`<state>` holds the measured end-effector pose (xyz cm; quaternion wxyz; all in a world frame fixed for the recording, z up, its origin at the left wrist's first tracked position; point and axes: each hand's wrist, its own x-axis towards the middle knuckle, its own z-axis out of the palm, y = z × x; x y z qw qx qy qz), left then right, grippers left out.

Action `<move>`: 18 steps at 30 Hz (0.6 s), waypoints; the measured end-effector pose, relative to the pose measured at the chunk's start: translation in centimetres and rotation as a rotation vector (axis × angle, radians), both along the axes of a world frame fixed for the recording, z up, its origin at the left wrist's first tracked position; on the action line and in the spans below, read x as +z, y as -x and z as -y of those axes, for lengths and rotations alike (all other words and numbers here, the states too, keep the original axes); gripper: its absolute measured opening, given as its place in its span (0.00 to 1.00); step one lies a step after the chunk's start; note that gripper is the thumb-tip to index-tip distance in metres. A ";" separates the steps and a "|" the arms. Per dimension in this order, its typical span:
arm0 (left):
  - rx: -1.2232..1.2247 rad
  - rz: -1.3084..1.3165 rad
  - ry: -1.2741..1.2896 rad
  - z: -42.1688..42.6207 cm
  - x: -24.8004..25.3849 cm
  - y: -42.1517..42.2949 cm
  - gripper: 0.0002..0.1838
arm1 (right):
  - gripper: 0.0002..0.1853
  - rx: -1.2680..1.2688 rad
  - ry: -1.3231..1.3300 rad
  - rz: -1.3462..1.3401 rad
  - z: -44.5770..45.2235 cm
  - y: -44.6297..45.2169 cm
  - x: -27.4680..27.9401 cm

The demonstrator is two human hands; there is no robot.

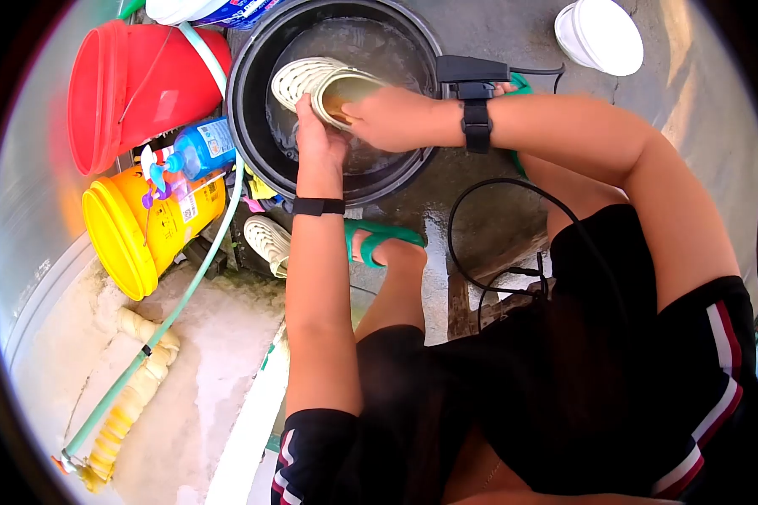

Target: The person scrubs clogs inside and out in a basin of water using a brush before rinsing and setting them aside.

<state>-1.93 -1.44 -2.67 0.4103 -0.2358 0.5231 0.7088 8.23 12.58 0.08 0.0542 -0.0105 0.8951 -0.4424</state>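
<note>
Over a black basin (pixel 248 164) of cloudy water, a cream shoe (pixel 307 77) with slotted openings is held with its opening towards me. My left hand (pixel 318 139) grips the shoe's near side, fingers closed on its edge. My right hand (pixel 381 116) reaches into the opening, its fingers bent around something brownish that is mostly hidden inside. A second cream shoe (pixel 267 241) lies on the ground just outside the basin, to the left of my left forearm.
Left of the basin are a red bucket (pixel 160 84), a yellow bucket (pixel 126 231) and a blue bottle (pixel 200 151). A pale green hose (pixel 198 290) runs past them. A white bucket (pixel 602 38) stands at the upper right. A black cable (pixel 455 219) loops near my legs.
</note>
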 end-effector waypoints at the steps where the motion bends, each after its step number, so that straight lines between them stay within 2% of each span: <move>1: -0.003 -0.029 0.041 0.1 -0.4 0.1 0.26 | 0.14 -0.051 0.026 -0.112 0.5 -0.3 -0.9; 4: -0.023 -0.177 0.118 -0.3 -2.1 -0.8 0.24 | 0.14 -0.112 -0.086 0.013 -0.5 1.0 -0.2; 5: -0.022 -0.197 0.102 -0.1 -2.4 -0.2 0.25 | 0.14 -0.059 -0.114 0.101 -0.9 1.8 0.3; 8: -0.071 -0.049 0.126 0.5 -0.2 0.4 0.28 | 0.14 -0.013 -0.074 0.058 -0.8 1.5 -0.2; 9: -0.085 -0.042 0.066 1.1 -0.6 0.8 0.30 | 0.16 -0.045 -0.042 0.157 -1.1 1.0 0.6; 12: 0.000 -0.112 0.143 2.1 -1.5 3.3 0.27 | 0.18 0.032 -0.063 0.121 -2.6 -2.4 2.9; 14: 0.095 -0.165 0.217 2.0 -2.2 4.2 0.26 | 0.19 0.188 -0.135 0.215 -4.0 -3.7 4.8; 15: 0.129 -0.160 0.153 2.2 -2.9 4.6 0.26 | 0.19 0.267 -0.169 0.258 -4.8 -3.9 5.6; 16: 0.160 -0.155 0.091 2.3 -3.3 5.1 0.25 | 0.19 0.272 -0.199 0.257 -5.8 -3.9 6.6; 18: 0.160 -0.139 0.164 2.8 -3.8 5.9 0.24 | 0.19 0.280 -0.256 0.262 -7.4 -4.2 8.4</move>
